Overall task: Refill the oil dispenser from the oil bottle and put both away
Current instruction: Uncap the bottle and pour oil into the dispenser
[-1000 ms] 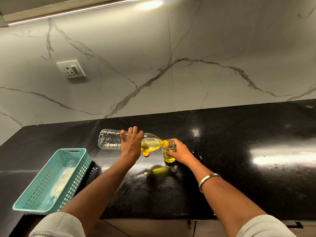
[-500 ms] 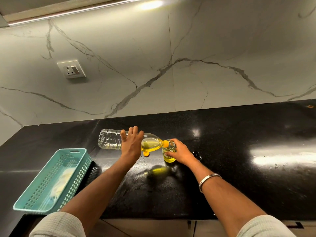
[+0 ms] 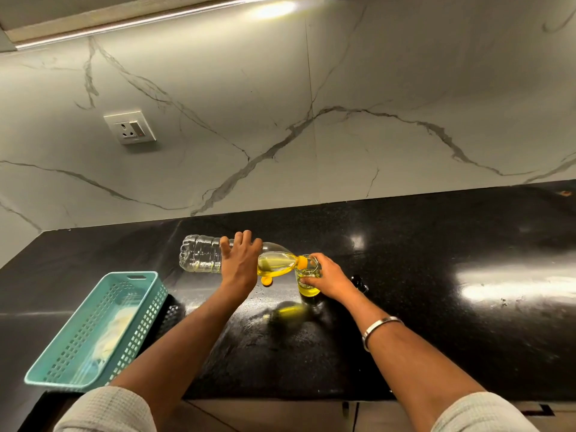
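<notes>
Broadly, black polished countertop (image 3: 436,307) across the lower half, glossy with light patches, backed by a white marble-veined wall (image 3: 343,88) carrying a socket plate (image 3: 130,127) at upper left. Teal perforated basket (image 3: 93,332) at the counter's near left edge, something pale lying inside, too blurred to name. Clear plastic oil bottle (image 3: 202,254) held nearly level above the counter, base to the left, neck to the right, yellow oil pooled toward the neck end. Left hand (image 3: 240,263) wrapped over the bottle's middle, fingers curled around its far side. Right hand (image 3: 330,279) gripping the small glass oil dispenser (image 3: 307,275), upright on the counter just right of the bottle, fingers round its side, yellow oil in its bottom part. Bottle's yellow neck ring (image 3: 301,261) touching the dispenser's open mouth. Silver bangle (image 3: 378,327) on the right wrist. Small yellow cap (image 3: 266,280) hanging just under the bottle, below the left hand.
</notes>
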The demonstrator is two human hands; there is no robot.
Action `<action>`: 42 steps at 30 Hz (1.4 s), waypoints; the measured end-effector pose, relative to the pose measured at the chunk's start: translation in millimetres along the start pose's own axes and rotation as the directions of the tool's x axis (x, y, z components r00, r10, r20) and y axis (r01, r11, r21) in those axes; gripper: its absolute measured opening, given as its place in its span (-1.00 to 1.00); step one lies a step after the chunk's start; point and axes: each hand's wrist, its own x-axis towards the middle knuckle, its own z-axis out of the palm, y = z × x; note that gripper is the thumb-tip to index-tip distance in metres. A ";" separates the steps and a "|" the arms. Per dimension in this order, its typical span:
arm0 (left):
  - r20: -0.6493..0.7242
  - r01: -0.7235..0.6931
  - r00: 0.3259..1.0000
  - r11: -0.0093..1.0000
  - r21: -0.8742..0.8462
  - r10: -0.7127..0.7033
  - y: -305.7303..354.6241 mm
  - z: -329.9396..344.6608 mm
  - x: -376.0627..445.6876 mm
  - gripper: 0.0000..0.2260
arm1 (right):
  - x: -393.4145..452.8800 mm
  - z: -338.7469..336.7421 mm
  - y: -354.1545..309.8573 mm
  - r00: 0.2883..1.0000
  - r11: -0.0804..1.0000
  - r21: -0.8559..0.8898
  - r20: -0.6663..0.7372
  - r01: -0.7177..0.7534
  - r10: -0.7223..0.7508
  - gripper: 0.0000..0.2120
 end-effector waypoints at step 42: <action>-0.016 -0.009 1.000 1.000 0.009 0.009 0.9 -3.8 -0.6 -0.52 | -0.3 -0.2 0.0 1.000 1.000 0.011 0.006 -0.002 0.002 -0.46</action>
